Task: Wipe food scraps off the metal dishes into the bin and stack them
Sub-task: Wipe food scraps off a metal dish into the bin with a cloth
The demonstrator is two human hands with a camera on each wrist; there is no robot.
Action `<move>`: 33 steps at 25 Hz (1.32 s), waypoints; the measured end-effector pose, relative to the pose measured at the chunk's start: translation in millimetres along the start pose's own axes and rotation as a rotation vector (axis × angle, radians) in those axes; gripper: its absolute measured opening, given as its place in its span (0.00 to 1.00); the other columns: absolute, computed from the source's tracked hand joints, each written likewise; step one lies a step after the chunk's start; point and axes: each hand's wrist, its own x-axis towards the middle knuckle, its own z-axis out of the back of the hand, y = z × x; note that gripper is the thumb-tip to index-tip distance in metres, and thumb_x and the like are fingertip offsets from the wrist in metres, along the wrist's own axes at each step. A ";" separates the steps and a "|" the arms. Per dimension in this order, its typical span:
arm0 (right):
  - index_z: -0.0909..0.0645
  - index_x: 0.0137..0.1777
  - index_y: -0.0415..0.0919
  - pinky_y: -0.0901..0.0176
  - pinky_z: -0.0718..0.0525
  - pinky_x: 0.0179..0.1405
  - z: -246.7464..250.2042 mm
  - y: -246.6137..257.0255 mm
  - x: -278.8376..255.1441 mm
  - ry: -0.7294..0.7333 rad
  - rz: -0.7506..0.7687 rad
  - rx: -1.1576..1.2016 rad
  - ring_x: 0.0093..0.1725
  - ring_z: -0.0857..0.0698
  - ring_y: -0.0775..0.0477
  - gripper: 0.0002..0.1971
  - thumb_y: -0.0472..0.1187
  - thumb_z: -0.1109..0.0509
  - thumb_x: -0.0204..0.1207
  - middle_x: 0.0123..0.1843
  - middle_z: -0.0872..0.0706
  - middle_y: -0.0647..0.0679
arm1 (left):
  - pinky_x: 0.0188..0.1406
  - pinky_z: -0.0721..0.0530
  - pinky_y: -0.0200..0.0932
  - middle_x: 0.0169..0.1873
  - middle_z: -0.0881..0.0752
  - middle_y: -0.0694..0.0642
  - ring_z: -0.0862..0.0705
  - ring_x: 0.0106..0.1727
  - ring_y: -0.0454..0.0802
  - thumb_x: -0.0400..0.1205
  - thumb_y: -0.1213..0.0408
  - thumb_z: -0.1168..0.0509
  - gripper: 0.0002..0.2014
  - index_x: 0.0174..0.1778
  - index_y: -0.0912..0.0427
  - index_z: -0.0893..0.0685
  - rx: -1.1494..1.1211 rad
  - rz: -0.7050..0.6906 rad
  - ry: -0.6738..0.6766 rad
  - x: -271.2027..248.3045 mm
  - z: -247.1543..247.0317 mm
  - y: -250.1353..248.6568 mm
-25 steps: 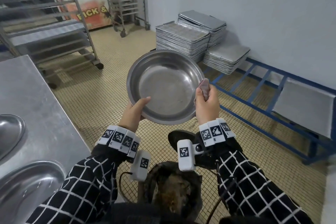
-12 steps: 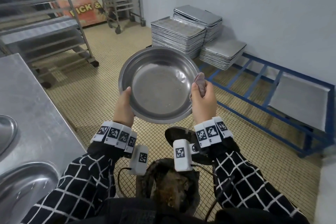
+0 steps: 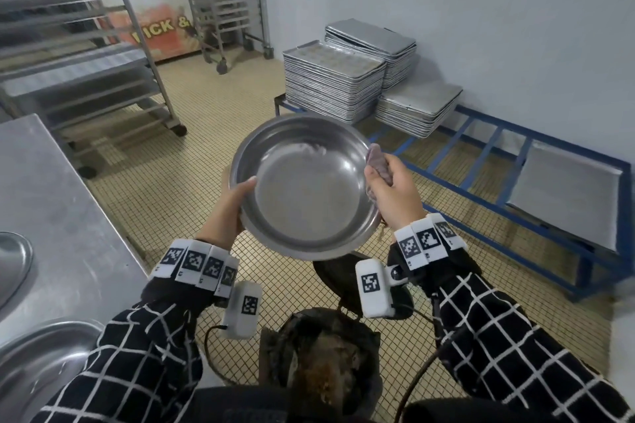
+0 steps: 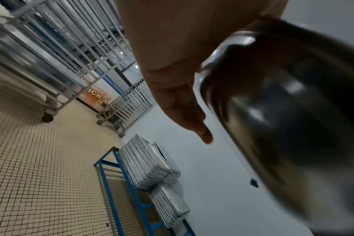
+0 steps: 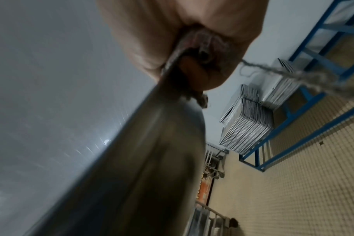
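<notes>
a dark bin (image 3: pixel 323 367) holding brown scraps sits low in the head view. above it, the round shiny steel dish (image 3: pixel 302 185) is held tilted in the air, its inside wiped bare. the left hand (image 3: pixel 226 209) grips the near-left rim, thumb inside. the right hand (image 3: pixel 395 196) pinches a crumpled greyish-purple cloth (image 3: pixel 378 161) against the right rim. left lies a steel counter (image 3: pixel 51 203); beyond, beige tiled floor (image 3: pixel 171 182), stacked baking trays (image 3: pixel 333 82) on a blue frame (image 3: pixel 481 161).

Stacks of baking trays (image 3: pixel 333 79) sit on a blue frame (image 3: pixel 481 154) along the wall; wheeled racks (image 3: pixel 226 0) stand on the tiled floor (image 3: pixel 206 120).
</notes>
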 end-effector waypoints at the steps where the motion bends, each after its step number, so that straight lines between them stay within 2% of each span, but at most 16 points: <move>1: 0.21 0.60 0.49 0.65 0.21 0.44 2.8 -0.4 0.9 0.050 0.010 -0.028 0.48 0.15 0.57 0.09 0.46 0.35 0.82 0.49 0.15 0.55 | 0.45 0.12 0.45 0.50 0.13 0.58 0.14 0.49 0.57 0.70 0.49 0.31 0.31 0.67 0.60 0.24 0.003 0.008 0.001 -1.2 3.1 -2.4; 3: 0.20 0.57 0.48 0.62 0.18 0.46 4.1 0.6 1.3 0.098 0.020 -0.036 0.47 0.15 0.56 0.07 0.46 0.34 0.81 0.47 0.14 0.54 | 0.47 0.15 0.48 0.38 0.12 0.55 0.16 0.43 0.55 0.80 0.53 0.38 0.15 0.54 0.59 0.17 0.057 0.034 -0.054 -3.9 3.9 -3.0; 6: 0.19 0.59 0.47 0.63 0.17 0.48 -3.2 3.7 -3.1 0.060 -0.006 0.058 0.52 0.14 0.55 0.10 0.45 0.33 0.81 0.52 0.14 0.52 | 0.60 0.21 0.57 0.38 0.15 0.55 0.17 0.50 0.62 0.80 0.52 0.39 0.12 0.43 0.56 0.17 0.141 0.046 -0.217 0.4 7.4 6.4; 8: 0.20 0.60 0.47 0.66 0.17 0.45 -11.8 5.0 -8.4 0.005 -0.034 0.148 0.51 0.14 0.56 0.10 0.46 0.34 0.81 0.51 0.14 0.53 | 0.61 0.21 0.59 0.41 0.17 0.55 0.19 0.53 0.61 0.77 0.52 0.40 0.11 0.42 0.55 0.19 0.136 0.018 -0.261 3.1 4.0 8.5; 10: 0.23 0.62 0.47 0.66 0.17 0.45 -23.7 6.4 -15.2 -0.051 -0.042 0.180 0.49 0.15 0.58 0.11 0.47 0.35 0.81 0.50 0.15 0.55 | 0.54 0.20 0.56 0.44 0.17 0.59 0.19 0.51 0.59 0.80 0.52 0.44 0.17 0.47 0.61 0.18 0.177 -0.037 -0.295 2.3 -2.6 11.1; 13: 0.29 0.66 0.49 0.65 0.16 0.43 -42.9 5.6 -21.6 -0.107 -0.037 0.204 0.47 0.16 0.61 0.14 0.48 0.37 0.83 0.49 0.18 0.59 | 0.60 0.17 0.55 0.53 0.15 0.59 0.16 0.56 0.55 0.79 0.46 0.44 0.27 0.62 0.64 0.21 0.108 0.019 -0.239 5.3 -11.7 13.5; 16: 0.29 0.60 0.49 0.50 0.12 0.45 -51.4 4.0 -21.4 -0.130 -0.069 0.224 0.45 0.13 0.48 0.10 0.48 0.36 0.82 0.47 0.18 0.54 | 0.63 0.19 0.49 0.51 0.15 0.53 0.16 0.54 0.48 0.84 0.50 0.43 0.18 0.61 0.60 0.24 0.193 0.086 -0.113 3.2 -16.9 14.2; 17: 0.28 0.57 0.49 0.49 0.12 0.43 -50.8 4.0 -19.7 -0.136 -0.072 0.206 0.44 0.13 0.48 0.08 0.47 0.36 0.82 0.46 0.18 0.53 | 0.64 0.20 0.47 0.52 0.15 0.52 0.16 0.54 0.47 0.85 0.52 0.42 0.16 0.62 0.59 0.24 0.235 0.072 -0.088 0.9 -18.3 14.5; 18: 0.28 0.56 0.48 0.53 0.12 0.39 -48.8 3.9 -17.8 -0.139 -0.070 0.191 0.42 0.14 0.49 0.07 0.45 0.36 0.82 0.44 0.18 0.53 | 0.63 0.19 0.47 0.54 0.15 0.53 0.16 0.54 0.47 0.85 0.54 0.41 0.16 0.64 0.58 0.26 0.257 0.044 -0.075 -0.9 -17.9 15.0; 20: 0.26 0.57 0.46 0.65 0.17 0.30 -41.2 4.5 -13.2 -0.132 -0.059 0.160 0.39 0.15 0.54 0.06 0.43 0.36 0.82 0.44 0.17 0.52 | 0.58 0.17 0.47 0.58 0.19 0.54 0.16 0.55 0.49 0.84 0.61 0.39 0.22 0.73 0.54 0.38 0.198 -0.028 -0.073 -1.6 -15.3 11.4; 22: 0.25 0.59 0.45 0.73 0.21 0.28 -29.3 5.1 -6.6 -0.109 -0.042 0.110 0.38 0.16 0.57 0.08 0.43 0.36 0.82 0.44 0.17 0.53 | 0.51 0.13 0.52 0.60 0.24 0.55 0.15 0.53 0.54 0.84 0.66 0.39 0.26 0.75 0.51 0.44 0.066 -0.033 -0.096 4.7 -7.9 3.2; 25: 0.20 0.58 0.45 0.69 0.19 0.39 -12.3 4.7 2.4 0.012 -0.014 0.047 0.44 0.14 0.55 0.08 0.42 0.35 0.82 0.47 0.13 0.51 | 0.37 0.11 0.46 0.51 0.21 0.55 0.14 0.41 0.49 0.80 0.56 0.38 0.22 0.68 0.57 0.35 -0.070 -0.041 -0.100 6.0 5.0 -10.5; 26: 0.19 0.56 0.45 0.64 0.16 0.42 -9.7 3.4 3.8 0.058 -0.004 0.031 0.45 0.13 0.52 0.07 0.42 0.35 0.81 0.47 0.12 0.49 | 0.37 0.12 0.44 0.47 0.19 0.54 0.14 0.38 0.47 0.76 0.54 0.38 0.24 0.65 0.60 0.32 -0.072 -0.052 -0.089 5.3 10.1 -11.5; 28: 0.18 0.54 0.45 0.60 0.15 0.45 -9.0 -0.2 1.1 0.109 0.014 0.003 0.46 0.12 0.51 0.06 0.41 0.34 0.81 0.46 0.12 0.48 | 0.45 0.14 0.49 0.42 0.15 0.53 0.14 0.38 0.48 0.77 0.52 0.38 0.24 0.65 0.64 0.26 -0.030 -0.027 -0.073 0.7 15.9 -9.1; 31: 0.19 0.55 0.49 0.61 0.14 0.48 -16.1 -6.3 -7.2 0.082 0.007 0.008 0.47 0.13 0.54 0.06 0.44 0.34 0.81 0.47 0.13 0.52 | 0.46 0.21 0.49 0.30 0.14 0.49 0.17 0.34 0.49 0.84 0.55 0.42 0.14 0.52 0.61 0.17 0.064 -0.005 -0.174 -5.6 12.8 -4.5; 33: 0.20 0.57 0.49 0.61 0.15 0.48 -21.9 -6.8 -12.2 0.031 0.012 0.004 0.48 0.14 0.55 0.07 0.46 0.35 0.82 0.48 0.14 0.54 | 0.44 0.22 0.48 0.34 0.15 0.54 0.18 0.39 0.53 0.84 0.56 0.45 0.15 0.52 0.62 0.17 0.129 -0.049 -0.241 -6.8 9.5 -0.4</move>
